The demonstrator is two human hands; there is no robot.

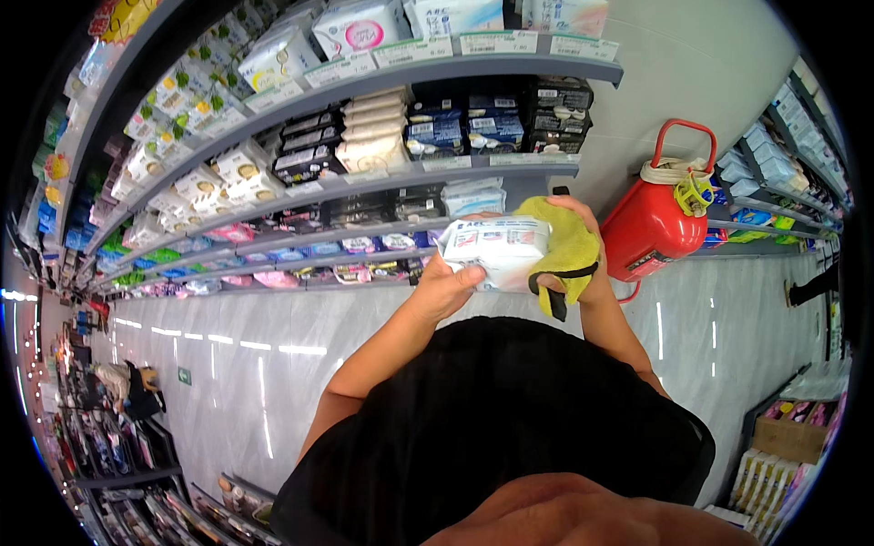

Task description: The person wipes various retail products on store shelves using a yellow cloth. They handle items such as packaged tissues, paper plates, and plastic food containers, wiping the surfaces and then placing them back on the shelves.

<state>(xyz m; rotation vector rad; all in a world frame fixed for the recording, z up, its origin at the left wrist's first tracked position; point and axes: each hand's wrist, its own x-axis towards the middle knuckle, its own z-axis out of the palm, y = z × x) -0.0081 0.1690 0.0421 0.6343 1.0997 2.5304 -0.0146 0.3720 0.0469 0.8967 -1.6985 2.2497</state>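
Note:
A white soft plastic pack (502,249) with blue print, apparently sanitary pads, is held in front of my chest. My left hand (447,283) grips its left end, the thumb lying across the near face. A yellow-green cloth with a dark edge (563,235) is bunched in my right hand (587,225) and touches the pack's right end. The cloth hides part of that end and some of my right fingers. Just beyond the pack, a shelf holds pale blue-and-white packs (473,198).
Curved-looking store shelves (382,181) with packaged goods and price tags run across the front and left. A red wheeled fire extinguisher (655,222) stands right of my hands. Grey tiled floor (225,382) lies around me. Another person's leg (812,286) shows far right.

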